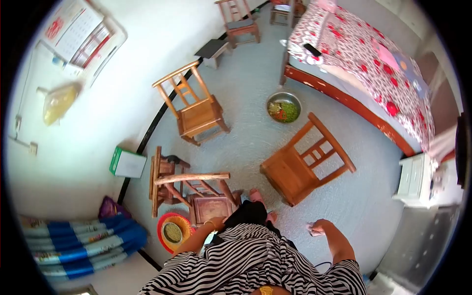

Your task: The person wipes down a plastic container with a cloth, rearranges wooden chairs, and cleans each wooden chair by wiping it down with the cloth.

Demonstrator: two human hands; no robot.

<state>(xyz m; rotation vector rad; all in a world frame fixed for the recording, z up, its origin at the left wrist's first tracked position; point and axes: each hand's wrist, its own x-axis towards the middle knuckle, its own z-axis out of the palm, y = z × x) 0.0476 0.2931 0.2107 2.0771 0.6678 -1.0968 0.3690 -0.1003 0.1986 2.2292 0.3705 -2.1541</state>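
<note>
My left hand hangs low beside my dark trousers, close to the seat of a small wooden chair; its fingers are partly hidden and too small to make out. On the other side, my right hand is held out over the floor, its fingers closed around a crumpled pale cloth. A red basin holding a bowl of green pieces stands on the floor beside my left arm.
Ahead stand a wooden chair, another wooden chair and a metal basin of chopped vegetables. A bed is at the right, near a white cabinet. A green-and-white box leans by the left wall.
</note>
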